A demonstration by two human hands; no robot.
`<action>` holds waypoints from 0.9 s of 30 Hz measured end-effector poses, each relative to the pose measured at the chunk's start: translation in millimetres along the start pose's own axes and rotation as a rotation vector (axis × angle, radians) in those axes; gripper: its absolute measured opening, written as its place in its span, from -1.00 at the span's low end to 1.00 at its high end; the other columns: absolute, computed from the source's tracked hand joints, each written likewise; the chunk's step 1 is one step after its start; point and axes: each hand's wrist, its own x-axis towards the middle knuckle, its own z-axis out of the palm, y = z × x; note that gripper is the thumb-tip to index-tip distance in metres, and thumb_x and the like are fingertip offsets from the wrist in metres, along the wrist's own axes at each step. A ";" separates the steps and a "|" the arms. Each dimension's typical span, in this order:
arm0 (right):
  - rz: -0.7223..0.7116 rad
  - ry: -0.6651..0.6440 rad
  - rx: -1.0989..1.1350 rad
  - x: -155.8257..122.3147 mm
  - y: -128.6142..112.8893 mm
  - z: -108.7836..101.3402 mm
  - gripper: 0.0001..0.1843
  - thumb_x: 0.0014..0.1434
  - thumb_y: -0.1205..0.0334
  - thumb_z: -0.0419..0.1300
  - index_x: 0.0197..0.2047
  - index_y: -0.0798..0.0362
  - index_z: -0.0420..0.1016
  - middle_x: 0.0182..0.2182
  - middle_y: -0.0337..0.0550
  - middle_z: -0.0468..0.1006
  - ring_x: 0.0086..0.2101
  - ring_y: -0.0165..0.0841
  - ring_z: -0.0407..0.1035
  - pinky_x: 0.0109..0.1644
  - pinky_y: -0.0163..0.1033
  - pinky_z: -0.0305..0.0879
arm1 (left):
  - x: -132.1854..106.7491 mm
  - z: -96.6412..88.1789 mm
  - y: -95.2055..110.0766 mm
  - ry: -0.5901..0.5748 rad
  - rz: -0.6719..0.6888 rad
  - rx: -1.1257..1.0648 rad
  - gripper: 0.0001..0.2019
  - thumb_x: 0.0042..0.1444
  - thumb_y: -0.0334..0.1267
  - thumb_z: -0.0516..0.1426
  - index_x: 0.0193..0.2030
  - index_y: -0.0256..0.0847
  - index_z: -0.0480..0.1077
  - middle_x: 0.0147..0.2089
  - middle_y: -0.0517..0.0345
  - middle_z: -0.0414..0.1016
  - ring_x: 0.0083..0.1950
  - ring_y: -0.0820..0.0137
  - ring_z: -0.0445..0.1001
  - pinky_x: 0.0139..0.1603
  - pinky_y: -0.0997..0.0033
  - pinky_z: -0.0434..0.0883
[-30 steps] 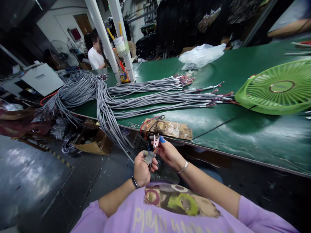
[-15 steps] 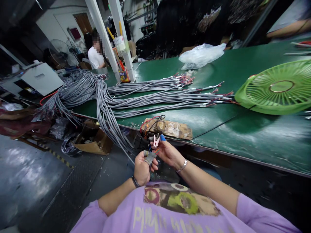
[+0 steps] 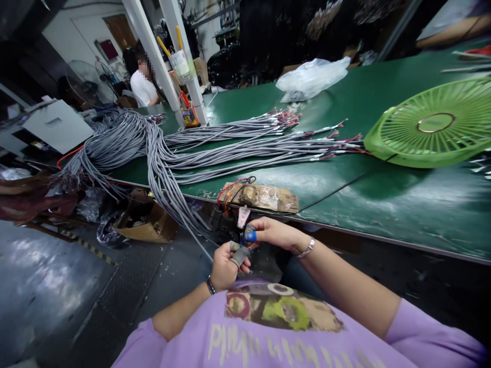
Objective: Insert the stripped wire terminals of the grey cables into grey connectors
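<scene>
My left hand (image 3: 225,267), with grey wrapping on its thumb and finger, is closed around the end of a cable whose thin coloured wires (image 3: 253,246) stick out toward the right. My right hand (image 3: 270,234), a blue cover on its thumb, pinches at these wires just above and right of the left hand. A pink clip (image 3: 243,216) hangs at the table edge just above the right fingertips. Behind it lies a worn wooden block (image 3: 264,198) with red and black leads at its left end. What exactly sits between the right fingertips is hidden.
Long bundles of grey cables (image 3: 230,156) lie across the green table (image 3: 330,199), some drooping over its front edge. A green fan (image 3: 433,125) stands at the right, a plastic bag (image 3: 312,79) behind. Left of the post (image 3: 182,66), a person (image 3: 143,87) sits farther back.
My right hand has left the pink clip and moved down to the wires by my left hand. The clip now hangs free of the fingers. The whole view has shifted slightly.
</scene>
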 end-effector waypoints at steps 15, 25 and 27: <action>-0.326 0.443 -0.246 -31.9 9.5 25.7 -0.74 0.06 0.06 0.21 -0.24 0.05 0.46 -0.34 -0.13 0.50 -0.33 -0.31 0.34 -0.21 -0.23 0.24 | 1.3 3.8 8.5 0.028 -0.094 -0.075 -0.78 -0.04 -0.13 0.18 -0.45 -0.25 0.31 -0.60 0.17 0.47 -0.63 0.47 0.41 -0.61 0.55 0.25; -0.250 0.331 0.027 -22.1 29.0 44.4 -0.69 0.05 -0.01 0.20 -0.48 0.05 0.30 -0.67 -0.32 0.35 -0.61 -0.45 0.22 -0.48 -0.30 0.19 | 2.5 3.9 7.7 -0.205 -0.113 -0.033 -0.69 -0.07 -0.04 0.22 -0.48 -0.28 0.36 -0.60 0.10 0.49 -0.59 0.41 0.44 -0.51 0.45 0.34; -0.266 0.299 -0.140 -20.9 21.1 39.4 -0.71 0.04 0.03 0.22 -0.52 0.06 0.33 -0.62 -0.28 0.38 -0.58 -0.44 0.24 -0.49 -0.32 0.17 | 1.8 2.4 7.2 -0.233 -0.106 -0.009 -0.69 -0.10 -0.04 0.24 -0.48 -0.28 0.38 -0.61 0.11 0.48 -0.59 0.40 0.44 -0.50 0.44 0.34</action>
